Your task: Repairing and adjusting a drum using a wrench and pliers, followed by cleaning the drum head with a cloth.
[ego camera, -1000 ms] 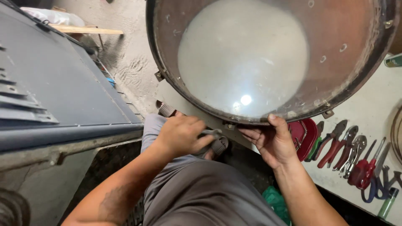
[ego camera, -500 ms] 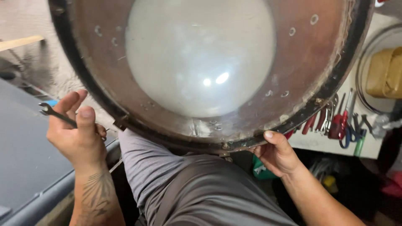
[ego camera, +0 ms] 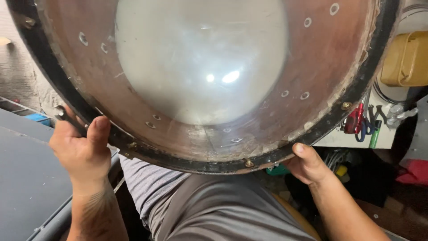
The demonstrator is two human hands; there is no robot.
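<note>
A large round drum shell (ego camera: 147, 111) with a brown wooden inside, a black rim and a pale translucent skin fills most of the head view and rests above my lap. My left hand (ego camera: 82, 149) grips the rim at lower left, thumb on the edge, and also holds a small dark metal wrench (ego camera: 62, 114) that pokes out above the fingers. My right hand (ego camera: 307, 163) holds the rim at lower right, thumb on top. Small metal bolts (ego camera: 248, 163) sit along the black rim.
A white bench (ego camera: 352, 138) at right carries red-handled pliers (ego camera: 354, 120) and other hand tools, with a tan plastic container (ego camera: 405, 60) above. A dark grey flat surface (ego camera: 26, 178) lies at left. My grey-trousered legs (ego camera: 214, 209) are below the drum.
The drum has come closer and turned in my hands. My left hand, with the wrench, has moved from free air onto the rim. My right hand stays on the rim.
</note>
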